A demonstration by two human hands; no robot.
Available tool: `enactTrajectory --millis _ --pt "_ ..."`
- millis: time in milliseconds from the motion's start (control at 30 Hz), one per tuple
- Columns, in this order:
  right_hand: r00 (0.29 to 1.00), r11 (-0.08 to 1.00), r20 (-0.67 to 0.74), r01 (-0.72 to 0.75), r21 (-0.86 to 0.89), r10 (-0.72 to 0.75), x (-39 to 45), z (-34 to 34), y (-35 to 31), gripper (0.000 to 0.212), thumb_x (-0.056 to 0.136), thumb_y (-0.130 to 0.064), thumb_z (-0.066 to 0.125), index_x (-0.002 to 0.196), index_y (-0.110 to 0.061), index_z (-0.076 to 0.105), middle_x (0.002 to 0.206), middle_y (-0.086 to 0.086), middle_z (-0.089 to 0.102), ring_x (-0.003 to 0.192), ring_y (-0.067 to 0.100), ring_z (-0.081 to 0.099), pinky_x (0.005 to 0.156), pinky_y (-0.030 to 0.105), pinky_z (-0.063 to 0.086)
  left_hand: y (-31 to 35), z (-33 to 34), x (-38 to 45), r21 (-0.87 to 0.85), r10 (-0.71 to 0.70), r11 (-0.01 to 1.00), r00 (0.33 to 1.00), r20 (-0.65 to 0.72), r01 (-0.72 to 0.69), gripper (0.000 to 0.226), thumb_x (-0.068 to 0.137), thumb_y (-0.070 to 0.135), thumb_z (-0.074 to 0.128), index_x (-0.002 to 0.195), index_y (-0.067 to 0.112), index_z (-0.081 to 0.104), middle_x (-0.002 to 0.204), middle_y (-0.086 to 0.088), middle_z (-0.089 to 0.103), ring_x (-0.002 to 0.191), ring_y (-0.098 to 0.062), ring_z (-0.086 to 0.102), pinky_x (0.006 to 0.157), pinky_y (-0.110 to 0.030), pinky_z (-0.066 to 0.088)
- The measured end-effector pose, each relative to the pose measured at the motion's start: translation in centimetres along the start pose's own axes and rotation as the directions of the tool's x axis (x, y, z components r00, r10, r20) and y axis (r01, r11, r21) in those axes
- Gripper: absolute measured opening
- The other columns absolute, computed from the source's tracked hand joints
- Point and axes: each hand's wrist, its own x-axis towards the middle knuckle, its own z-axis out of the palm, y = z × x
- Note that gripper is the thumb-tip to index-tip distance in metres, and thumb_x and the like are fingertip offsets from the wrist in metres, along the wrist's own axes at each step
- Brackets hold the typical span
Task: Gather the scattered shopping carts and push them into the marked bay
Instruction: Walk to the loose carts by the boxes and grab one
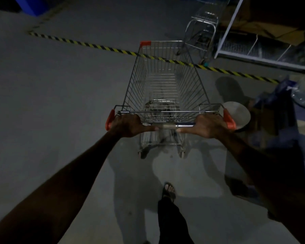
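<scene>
The fingers of the left hand [126, 125] are wrapped round the handle bar [167, 125] of a wire shopping cart [163, 88], near its left orange end cap [110, 120], with the thumb laid along the bar toward the middle. The bar is grasped the same way by the right hand [207, 125], just inside the right orange end cap [228, 119]. Both arms are held out straight behind the cart.

The cart is seen standing on a grey concrete floor [60, 95], its basket empty. A strip of yellow and black striped tape [88, 44] is laid across the floor under the front of the cart. Beyond the tape, ahead and to the right of the cart, a second wire cart [201, 34] is parked, blurred in the dim light. Further right of it a white metal rack [264, 50] is placed. Just beside the cart's right rear corner a round pale lid or bucket [239, 114] is seen, touching a heap of bags [278, 110]. A sandalled foot [169, 190] is visible behind the cart.
</scene>
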Motion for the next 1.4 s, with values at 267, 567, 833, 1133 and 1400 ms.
enactTrajectory --millis 267,567,833,1133,1400 --pt "0.998 0.998 0.066 0.022 0.054 -0.026 12.0 -6.2 2.1 0.092 0.061 -0.111 0.041 0.066 -0.022 0.061 0.065 -0.003 0.065 0.064 0.014 0.065 0.069 0.033 0.053 -1.1 -5.5 13.5 0.019 -0.043 0.999 0.999 -0.007 0.043 0.113 0.052 0.119 0.016 0.055 0.018 0.066 0.067 0.008 0.065 0.085 -0.017 0.065 0.121 -0.066 0.022" --pt "0.998 0.999 0.032 0.052 0.005 -0.052 26.5 -11.8 5.8 0.098 0.056 -0.114 0.033 0.063 -0.020 0.061 0.064 -0.003 0.065 0.064 0.015 0.066 0.081 0.040 0.060 -1.8 -10.7 28.3 0.042 -0.062 0.997 0.998 -0.019 0.063 0.111 0.051 0.119 0.013 0.063 0.024 0.069 0.091 0.005 0.073 0.108 -0.019 0.067 0.123 -0.064 0.015" --pt "0.999 0.999 0.011 0.030 0.016 -0.030 41.2 -17.3 7.7 0.106 0.051 -0.117 0.031 0.065 -0.019 0.067 0.065 -0.003 0.068 0.065 0.016 0.068 0.081 0.042 0.060 -4.3 -16.4 43.6 0.001 -0.032 0.999 0.998 -0.057 0.032 0.112 0.051 0.119 0.018 0.061 0.020 0.071 0.072 0.009 0.070 0.081 -0.012 0.061 0.122 -0.064 0.025" --pt "1.000 0.999 0.013 -0.007 -0.042 0.007 56.6 -24.2 9.4 0.103 0.056 -0.116 0.029 0.070 -0.024 0.073 0.069 -0.008 0.069 0.069 0.011 0.067 0.084 0.038 0.058 -6.3 -24.0 58.8 -0.008 0.066 0.998 0.998 -0.011 -0.066 0.094 0.069 0.108 0.033 0.052 0.018 0.051 0.058 0.001 0.059 0.066 -0.017 0.060 0.106 -0.054 0.048" --pt "0.998 0.995 0.061 -0.020 -0.094 0.026 69.0 -31.0 9.4 0.096 0.068 -0.108 0.035 0.091 -0.024 0.078 0.105 -0.003 0.077 0.107 0.019 0.071 0.109 0.044 0.044 -8.1 -30.3 71.7 0.028 0.034 0.999 0.999 -0.013 -0.033 0.091 0.076 0.102 0.040 0.061 0.015 0.058 0.073 -0.003 0.067 0.079 -0.016 0.063 0.107 -0.047 0.039"
